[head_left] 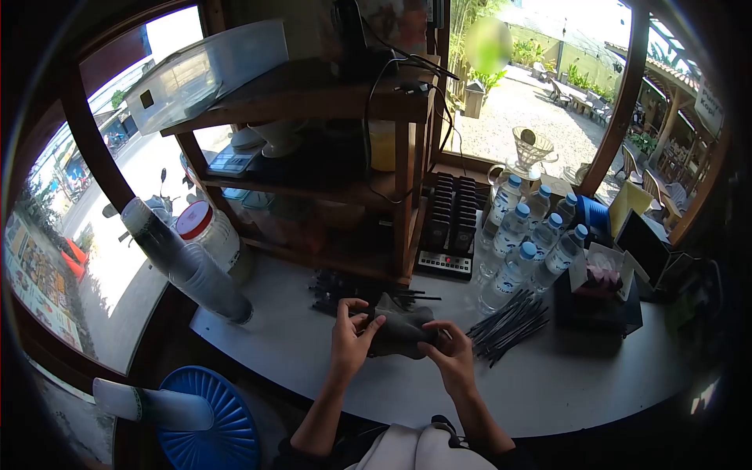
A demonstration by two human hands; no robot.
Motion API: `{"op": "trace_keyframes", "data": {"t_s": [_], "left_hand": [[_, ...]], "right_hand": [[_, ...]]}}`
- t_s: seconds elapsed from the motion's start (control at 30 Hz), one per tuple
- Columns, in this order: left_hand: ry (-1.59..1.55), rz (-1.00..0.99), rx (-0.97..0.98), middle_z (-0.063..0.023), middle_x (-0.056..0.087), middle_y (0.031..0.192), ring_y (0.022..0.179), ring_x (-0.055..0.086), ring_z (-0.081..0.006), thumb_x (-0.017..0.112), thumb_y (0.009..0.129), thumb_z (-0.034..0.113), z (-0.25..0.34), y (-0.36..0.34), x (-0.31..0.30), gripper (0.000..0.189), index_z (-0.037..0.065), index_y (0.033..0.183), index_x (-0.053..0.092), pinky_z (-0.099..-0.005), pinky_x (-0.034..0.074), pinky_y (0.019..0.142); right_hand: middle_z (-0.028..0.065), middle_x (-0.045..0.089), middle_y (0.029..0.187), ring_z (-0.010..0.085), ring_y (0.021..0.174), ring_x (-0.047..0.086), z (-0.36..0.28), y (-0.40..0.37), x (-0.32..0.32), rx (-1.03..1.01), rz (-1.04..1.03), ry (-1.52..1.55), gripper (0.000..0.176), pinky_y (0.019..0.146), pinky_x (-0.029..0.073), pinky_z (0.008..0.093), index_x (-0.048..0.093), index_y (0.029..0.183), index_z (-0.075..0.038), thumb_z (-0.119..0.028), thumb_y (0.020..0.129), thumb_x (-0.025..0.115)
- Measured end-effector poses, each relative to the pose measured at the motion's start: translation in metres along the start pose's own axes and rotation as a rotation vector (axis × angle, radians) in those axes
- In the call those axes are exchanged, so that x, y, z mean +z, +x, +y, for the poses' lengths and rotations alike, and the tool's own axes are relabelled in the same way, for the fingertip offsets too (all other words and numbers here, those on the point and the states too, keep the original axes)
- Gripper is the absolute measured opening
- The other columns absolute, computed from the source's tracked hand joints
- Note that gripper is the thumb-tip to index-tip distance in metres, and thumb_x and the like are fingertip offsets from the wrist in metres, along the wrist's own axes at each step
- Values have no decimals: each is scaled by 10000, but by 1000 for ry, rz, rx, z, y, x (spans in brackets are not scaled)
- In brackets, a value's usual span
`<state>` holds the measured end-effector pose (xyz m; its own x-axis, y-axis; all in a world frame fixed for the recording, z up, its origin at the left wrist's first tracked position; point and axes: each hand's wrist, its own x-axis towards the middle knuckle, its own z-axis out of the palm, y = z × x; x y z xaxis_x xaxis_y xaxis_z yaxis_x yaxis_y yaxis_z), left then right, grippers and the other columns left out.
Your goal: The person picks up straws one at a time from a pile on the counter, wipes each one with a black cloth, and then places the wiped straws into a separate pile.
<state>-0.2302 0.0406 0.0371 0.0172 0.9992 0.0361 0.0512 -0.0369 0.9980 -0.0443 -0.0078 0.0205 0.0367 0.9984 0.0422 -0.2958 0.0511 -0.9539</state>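
Note:
A dark, soft, crumpled bag-like thing (401,330) is held above the white counter, just in front of the wooden shelf. My left hand (354,335) pinches its left side between thumb and fingers. On the right end, my right hand (450,349) grips it with bent fingers. What is inside it cannot be made out. A loose bundle of thin black straws (509,327) lies on the counter to the right of my right hand. Behind my left hand is another pile of black sticks or straws (333,288), partly hidden by the hand and the bag.
Several water bottles (513,276) stand right of a black device with rows of pagers (448,223). A wooden shelf (298,102) rises behind. Stacked plastic cups (205,274) lean at the left, near a red-lidded jar (211,231). More cups (168,408) lie over a blue stool (227,439).

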Motion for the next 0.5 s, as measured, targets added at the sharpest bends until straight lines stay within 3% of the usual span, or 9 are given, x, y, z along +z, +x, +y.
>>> {"op": "trace_keyframes", "data": {"t_s": [0.17,0.27,0.37,0.4,0.43,0.5], "left_hand": [[227,-260,123,-80,662,925,874,636,-161,760,764,110,12,8,-8,362,53,1070,575,-290,511,790],[303,-345,162,-79,657,970,926,635,-177,769,727,71,21,8,-8,350,58,1045,626,-308,504,823],[318,-502,226,-82,658,979,951,637,-187,759,725,57,22,13,-7,352,66,1058,644,-327,502,838],[317,-548,259,-81,660,975,957,638,-190,755,732,64,23,15,-6,347,67,1062,647,-335,503,839],[315,-593,294,-79,662,972,963,639,-192,752,738,71,24,17,-4,343,69,1066,650,-344,505,840],[248,-545,183,-76,666,958,954,635,-201,740,753,82,26,25,3,305,59,1048,664,-348,505,835]], "right_hand": [[69,492,1023,145,874,565,14,6,-2,-225,103,-289,417,787,474,263,631,1077,-9,52,676,728],[60,487,964,134,849,562,-9,0,9,-230,152,-801,421,789,486,245,669,1055,-56,33,656,768],[80,490,951,171,807,544,5,-1,2,-254,37,-882,401,751,486,274,702,990,-86,2,611,799],[95,498,938,213,785,544,4,-1,1,-237,11,-952,335,707,477,307,706,913,-57,-74,600,823],[103,512,928,232,796,545,0,-3,1,-334,28,-1088,312,709,472,316,699,911,-43,-100,622,803],[121,539,908,270,818,547,-12,-6,1,-528,62,-1361,285,712,463,335,685,905,-15,-151,667,761]]}}
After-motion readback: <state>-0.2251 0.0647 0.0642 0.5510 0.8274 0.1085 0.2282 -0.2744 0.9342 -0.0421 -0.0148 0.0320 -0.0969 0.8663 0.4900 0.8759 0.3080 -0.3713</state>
